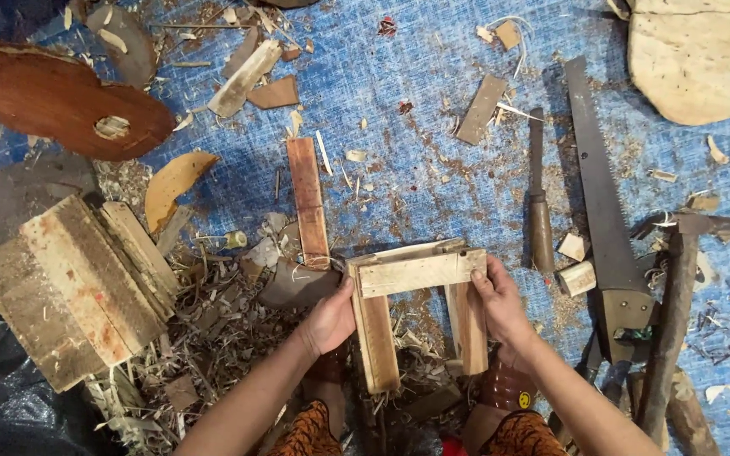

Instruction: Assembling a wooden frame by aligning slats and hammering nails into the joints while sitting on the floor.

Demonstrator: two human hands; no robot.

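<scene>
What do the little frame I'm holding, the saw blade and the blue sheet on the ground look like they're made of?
Frame: pale, rough, unfinished wood slats, going by the visible grain and ragged edges; left hand and right hand grip its sides.
Saw blade: dark, dull metal, likely steel, flat with a toothed edge.
Blue sheet: probably woven plastic tarpaulin; a fine crosshatch weave shows.

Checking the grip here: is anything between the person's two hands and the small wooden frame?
Nothing visible. The left hand grips the wooden frame at its left corner, and the right hand grips its right corner. Both touch the wood directly.
</scene>
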